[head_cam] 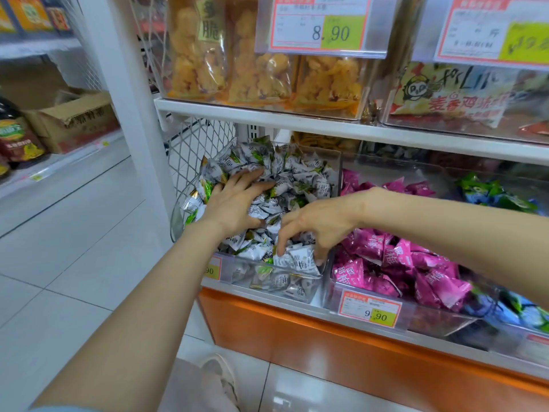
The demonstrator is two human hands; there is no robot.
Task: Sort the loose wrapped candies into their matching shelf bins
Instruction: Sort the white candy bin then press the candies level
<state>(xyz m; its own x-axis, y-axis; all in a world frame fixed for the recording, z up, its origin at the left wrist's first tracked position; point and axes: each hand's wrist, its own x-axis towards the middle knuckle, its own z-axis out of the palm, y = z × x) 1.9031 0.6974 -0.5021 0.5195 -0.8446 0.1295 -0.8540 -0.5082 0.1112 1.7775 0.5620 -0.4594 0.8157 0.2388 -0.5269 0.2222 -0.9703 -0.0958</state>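
— Where are the grey-white candies point(300, 173)?
— Piled in the clear left bin point(234, 270), just beside the pink candies point(395, 257).
— And the hands?
— The left hand point(234, 203) lies flat on the pile, grip open, fingers straight. The right hand point(318, 224) curls its grip, it seems, round the front candy point(300, 260).
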